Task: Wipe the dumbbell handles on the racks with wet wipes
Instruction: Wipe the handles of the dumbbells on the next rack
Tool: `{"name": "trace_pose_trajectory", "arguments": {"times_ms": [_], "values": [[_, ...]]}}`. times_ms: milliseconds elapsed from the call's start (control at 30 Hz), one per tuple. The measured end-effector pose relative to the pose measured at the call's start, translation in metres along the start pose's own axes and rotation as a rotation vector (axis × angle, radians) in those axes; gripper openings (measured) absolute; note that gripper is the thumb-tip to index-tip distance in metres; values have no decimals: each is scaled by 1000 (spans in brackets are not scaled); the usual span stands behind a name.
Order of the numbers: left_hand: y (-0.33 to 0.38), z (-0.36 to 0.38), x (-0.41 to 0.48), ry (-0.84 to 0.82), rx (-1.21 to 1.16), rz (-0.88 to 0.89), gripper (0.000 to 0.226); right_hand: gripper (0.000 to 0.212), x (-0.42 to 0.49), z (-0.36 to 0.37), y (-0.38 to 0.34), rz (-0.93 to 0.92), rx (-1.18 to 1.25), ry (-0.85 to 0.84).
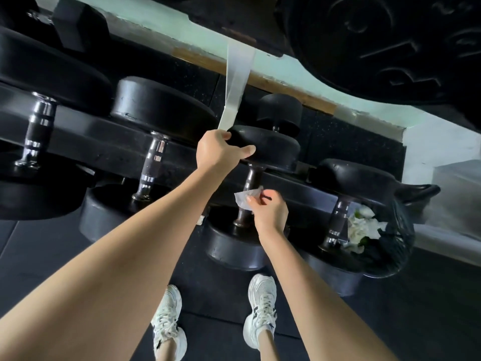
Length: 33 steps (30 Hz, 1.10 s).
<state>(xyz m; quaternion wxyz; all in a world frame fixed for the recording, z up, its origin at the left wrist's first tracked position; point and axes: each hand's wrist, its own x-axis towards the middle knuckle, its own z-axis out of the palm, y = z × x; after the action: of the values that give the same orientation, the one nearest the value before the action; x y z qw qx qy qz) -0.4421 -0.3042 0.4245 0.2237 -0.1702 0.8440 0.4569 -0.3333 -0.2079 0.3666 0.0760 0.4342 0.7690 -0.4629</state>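
left hand (221,151) curled over dumbbell head (274,147), seemingly gripping it | right hand (270,211) pinching wet wipe (243,199) beside dumbbell handle (253,178)

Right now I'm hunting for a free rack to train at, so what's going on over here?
A person is cleaning dumbbells on the rack. Their left hand grips the far head of one dumbbell, while the right hand pinches a wet wipe at its handle. A bin to the right holds crumpled white wipes.
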Motion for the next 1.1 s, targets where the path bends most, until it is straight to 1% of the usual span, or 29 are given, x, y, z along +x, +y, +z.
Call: {"name": "trace_pose_trajectory", "arguments": {"times_ms": [100,133,167,200,233,300,333,433,467,533,567,700,733,800,900,967,1033,1067,1100], "values": [[0,0,0,4,-3,6,70,15,0,1,7,-1,-47,-49],[0,1,0,9,-9,7,70,17,-2,3,8,-8,-68,-52],[-1,1,1,15,-13,8,70,25,-2,3,5,-19,-86,-38],[-3,1,1,20,-13,12,70,30,-1,3,-1,-17,-96,-5],[-4,2,1,24,-12,19,70,26,2,4,-11,-25,-86,45],[-6,3,2,28,-18,33,70,11,14,3,-33,-5,25,149],[-6,4,3,34,-24,39,71,13,20,3,-38,2,93,161],[-7,3,3,41,-35,46,69,12,7,6,-26,-1,94,96],[-7,3,3,43,-29,49,68,18,-2,8,-16,23,98,76],[-6,3,3,42,-22,50,68,37,-12,10,-3,66,86,52],[-6,3,3,43,-24,46,68,41,-10,11,0,74,46,32],[-7,4,1,53,-41,40,69,43,-2,2,-8,35,-139,-93],[-7,4,0,51,-48,41,68,42,-3,1,-7,23,-167,-131],[-7,4,0,49,-47,44,68,41,-8,0,-4,4,-172,-140],[-7,4,0,39,-42,49,67,45,-9,5,-4,-51,-255,-6],[-8,5,1,38,-40,58,68,41,-8,6,-5,-114,-347,67],[-9,5,1,38,-41,65,69,23,-5,7,-5,-218,-425,171],[-10,5,2,41,-40,68,69,14,-3,8,-5,-275,-420,210],[-10,6,2,43,-39,72,69,7,-1,9,-7,-322,-351,212]]}}
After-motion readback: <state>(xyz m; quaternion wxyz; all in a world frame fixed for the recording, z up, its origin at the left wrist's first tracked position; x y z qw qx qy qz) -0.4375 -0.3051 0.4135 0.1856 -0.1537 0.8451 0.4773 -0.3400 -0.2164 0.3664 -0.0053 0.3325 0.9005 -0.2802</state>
